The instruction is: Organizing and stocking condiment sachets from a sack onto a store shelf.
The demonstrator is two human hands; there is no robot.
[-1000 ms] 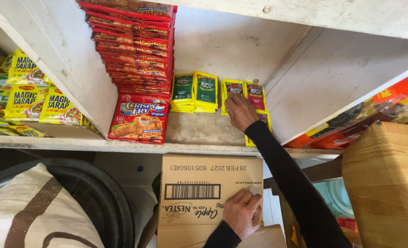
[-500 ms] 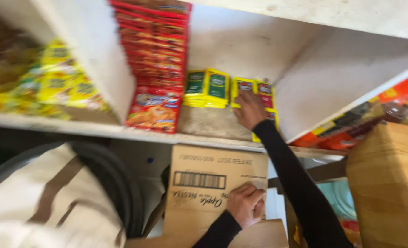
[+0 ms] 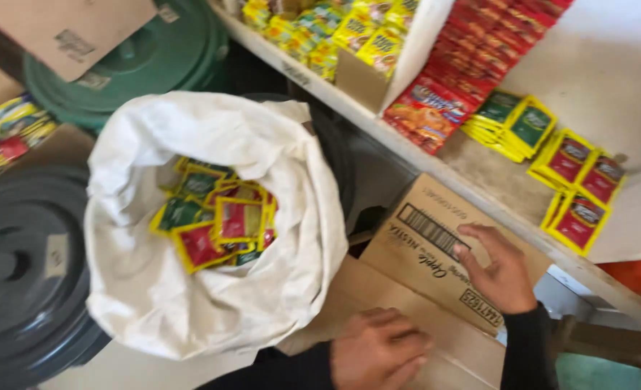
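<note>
right hand [image 3: 499,269] lies flat, fingers spread, on the upright cardboard box [image 3: 436,253], gripping nothing. left hand [image 3: 379,351] rests loosely curled on the box's lower flap, also holding nothing. just left of the box sits an open white sack [image 3: 212,238] with red and green sachets [image 3: 215,220] inside. above the box, a shelf [image 3: 494,195] carries yellow-edged packets [image 3: 577,184].

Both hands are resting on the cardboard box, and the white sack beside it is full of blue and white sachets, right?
Not quite: the head view shows the white sack holding red, yellow and green sachets. The left hand and right hand do rest on the cardboard box.
</note>
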